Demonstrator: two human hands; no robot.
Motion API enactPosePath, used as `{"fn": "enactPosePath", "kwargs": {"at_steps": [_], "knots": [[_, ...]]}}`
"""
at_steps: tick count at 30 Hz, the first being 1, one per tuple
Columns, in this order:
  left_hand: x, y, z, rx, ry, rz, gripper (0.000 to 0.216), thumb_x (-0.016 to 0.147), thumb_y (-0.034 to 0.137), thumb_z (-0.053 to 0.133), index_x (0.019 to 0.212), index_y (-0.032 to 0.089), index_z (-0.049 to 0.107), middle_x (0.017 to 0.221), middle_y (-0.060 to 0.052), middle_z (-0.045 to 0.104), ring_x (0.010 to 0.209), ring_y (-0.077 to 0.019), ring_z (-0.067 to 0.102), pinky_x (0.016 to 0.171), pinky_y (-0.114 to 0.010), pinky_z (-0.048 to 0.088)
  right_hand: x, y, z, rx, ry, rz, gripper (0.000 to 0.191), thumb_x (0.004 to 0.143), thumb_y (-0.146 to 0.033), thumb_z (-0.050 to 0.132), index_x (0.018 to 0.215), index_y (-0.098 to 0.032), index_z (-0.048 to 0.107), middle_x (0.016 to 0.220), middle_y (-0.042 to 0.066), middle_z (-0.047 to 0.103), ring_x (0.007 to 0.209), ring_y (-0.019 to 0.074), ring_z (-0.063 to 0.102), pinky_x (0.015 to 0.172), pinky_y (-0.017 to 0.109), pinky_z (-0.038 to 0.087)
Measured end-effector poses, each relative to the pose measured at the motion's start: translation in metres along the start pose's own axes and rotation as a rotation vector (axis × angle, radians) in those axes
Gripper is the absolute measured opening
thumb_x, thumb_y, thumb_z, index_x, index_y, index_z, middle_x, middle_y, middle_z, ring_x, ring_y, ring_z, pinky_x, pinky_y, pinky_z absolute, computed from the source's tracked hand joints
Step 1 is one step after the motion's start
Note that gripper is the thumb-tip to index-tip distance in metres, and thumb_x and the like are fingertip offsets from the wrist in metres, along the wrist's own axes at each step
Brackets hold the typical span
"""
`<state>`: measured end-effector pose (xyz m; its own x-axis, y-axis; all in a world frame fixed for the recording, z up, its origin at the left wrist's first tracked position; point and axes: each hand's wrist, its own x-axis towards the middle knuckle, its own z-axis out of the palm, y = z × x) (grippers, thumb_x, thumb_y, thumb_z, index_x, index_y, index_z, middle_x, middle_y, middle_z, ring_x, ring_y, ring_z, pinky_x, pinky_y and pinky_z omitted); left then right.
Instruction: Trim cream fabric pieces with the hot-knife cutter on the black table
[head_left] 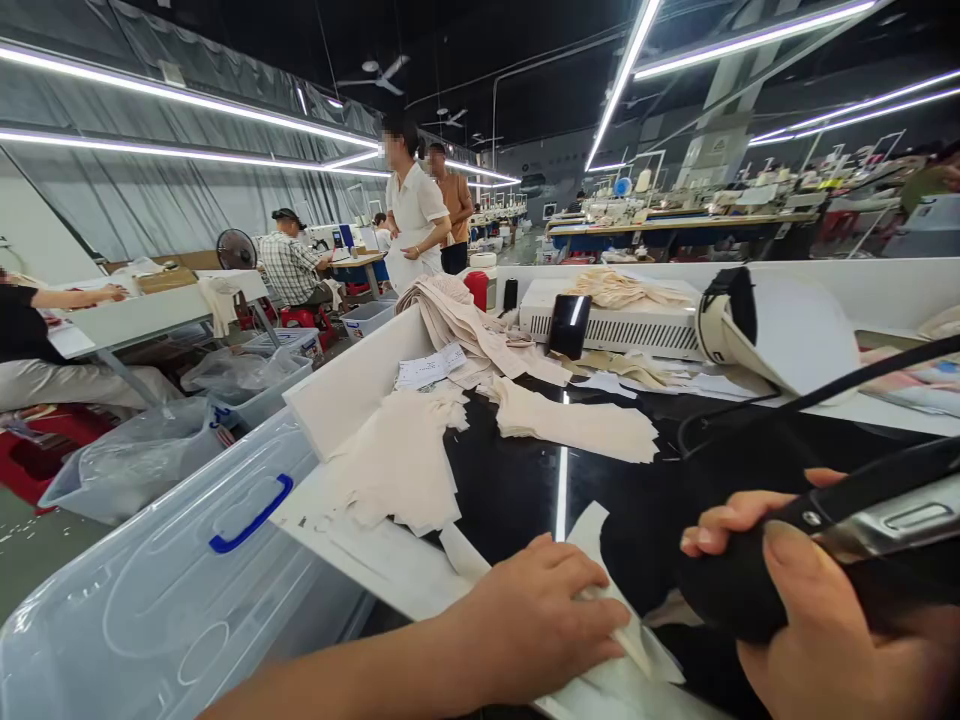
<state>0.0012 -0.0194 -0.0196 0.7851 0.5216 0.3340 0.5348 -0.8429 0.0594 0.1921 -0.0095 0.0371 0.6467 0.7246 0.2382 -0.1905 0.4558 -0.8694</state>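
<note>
My left hand [544, 610] lies over a cream fabric piece [600, 540] at the near edge of the black work surface [517, 480]. Its fingers are bent and pressed together on the cloth, and the thumb is hidden. In my right hand [810, 600] is a black hand-held tool with a silver metal part [892, 520], held at the lower right. Its exact kind is unclear, and its underside is hidden. Beyond my left hand lie a stack of cream fabric pieces [405, 455] and a second cream stack [574, 422].
A black cable [847, 385] crosses at right. Behind are a dark phone [569, 325], a white vented box [622, 325] and a white curved object [795, 325]. A lidded plastic bin [172, 560] adjoins the table's left side. Co-workers stand and sit beyond, among sewing tables.
</note>
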Motion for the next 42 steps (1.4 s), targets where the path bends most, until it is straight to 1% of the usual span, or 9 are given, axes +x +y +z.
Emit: {"fn": "enactPosePath", "kwargs": {"at_steps": [3,5,10,13,19,24,33,39,42], "knots": [[-0.005,-0.006,0.002,-0.045,0.026,0.018,0.025,0.117,0.039,0.07,0.128,0.019,0.08,0.131,-0.012,0.079,0.119,-0.024,0.077,0.114,-0.042,0.063,0.0,-0.001,0.002,0.001,-0.018,-0.063,0.06,0.06,-0.042,0.102,0.111,-0.033,0.072,0.072,-0.004,0.073,0.056,0.026,0.065,0.057,0.046,0.062],[-0.009,-0.007,0.002,-0.079,0.051,0.019,0.024,0.116,0.036,0.071,0.131,0.018,0.078,0.131,-0.013,0.079,0.121,-0.0257,0.077,0.117,-0.044,0.062,-0.001,-0.003,0.004,0.006,-0.055,-0.117,0.058,0.066,-0.042,0.102,0.113,-0.03,0.07,0.071,-0.004,0.073,0.053,0.0242,0.064,0.056,0.043,0.062],[-0.014,-0.007,-0.005,-0.134,0.067,-0.001,0.021,0.117,0.027,0.066,0.136,0.02,0.073,0.132,-0.013,0.077,0.128,-0.0265,0.074,0.121,-0.049,0.061,-0.005,-0.002,0.003,0.04,-0.177,-0.198,0.055,0.084,-0.047,0.1,0.122,-0.027,0.066,0.078,-0.007,0.074,0.057,0.0181,0.066,0.061,0.036,0.061],[-0.015,-0.007,-0.01,-0.141,0.072,0.004,0.022,0.116,0.024,0.067,0.137,0.02,0.072,0.133,-0.014,0.075,0.128,-0.0265,0.074,0.119,-0.048,0.062,-0.005,-0.001,0.001,0.032,-0.212,-0.219,0.054,0.089,-0.048,0.099,0.125,-0.026,0.065,0.08,-0.007,0.073,0.06,0.0174,0.066,0.063,0.035,0.061],[-0.016,-0.006,-0.01,-0.141,0.085,0.006,0.023,0.117,0.026,0.065,0.138,0.02,0.072,0.135,-0.014,0.074,0.13,-0.0273,0.072,0.118,-0.045,0.063,-0.002,-0.001,0.007,0.058,-0.198,-0.212,0.057,0.09,-0.047,0.097,0.132,-0.028,0.063,0.081,-0.007,0.073,0.064,0.0182,0.066,0.064,0.035,0.06],[-0.016,-0.007,-0.009,-0.146,0.086,0.007,0.023,0.117,0.026,0.065,0.138,0.019,0.073,0.135,-0.014,0.074,0.13,-0.0276,0.073,0.119,-0.046,0.063,0.0,0.004,0.013,0.065,-0.197,-0.219,0.048,0.091,-0.047,0.097,0.12,-0.027,0.064,0.083,-0.006,0.075,0.065,0.0166,0.067,0.065,0.034,0.06],[-0.017,-0.006,-0.007,-0.16,0.09,-0.013,0.023,0.118,0.028,0.064,0.138,0.02,0.073,0.137,-0.016,0.073,0.129,-0.0283,0.074,0.12,-0.051,0.063,-0.001,0.008,0.016,0.032,-0.199,-0.227,0.043,0.093,-0.047,0.096,0.111,-0.027,0.063,0.083,-0.007,0.074,0.064,0.0153,0.068,0.065,0.033,0.062],[-0.016,-0.003,-0.005,-0.155,0.085,-0.019,0.025,0.115,0.026,0.07,0.138,0.018,0.073,0.139,-0.016,0.073,0.133,-0.0292,0.073,0.121,-0.05,0.063,0.002,0.014,0.023,0.057,-0.208,-0.22,0.05,0.09,-0.051,0.098,0.114,-0.026,0.062,0.084,-0.008,0.074,0.06,0.0138,0.068,0.063,0.031,0.062],[-0.017,0.008,-0.005,-0.122,0.062,-0.047,0.034,0.112,0.031,0.077,0.142,0.017,0.071,0.139,-0.016,0.074,0.132,-0.0321,0.074,0.124,-0.057,0.06,0.001,0.014,0.023,0.039,-0.222,-0.228,0.048,0.092,-0.051,0.096,0.113,-0.027,0.062,0.084,-0.007,0.074,0.059,0.0139,0.068,0.06,0.031,0.062]]}}
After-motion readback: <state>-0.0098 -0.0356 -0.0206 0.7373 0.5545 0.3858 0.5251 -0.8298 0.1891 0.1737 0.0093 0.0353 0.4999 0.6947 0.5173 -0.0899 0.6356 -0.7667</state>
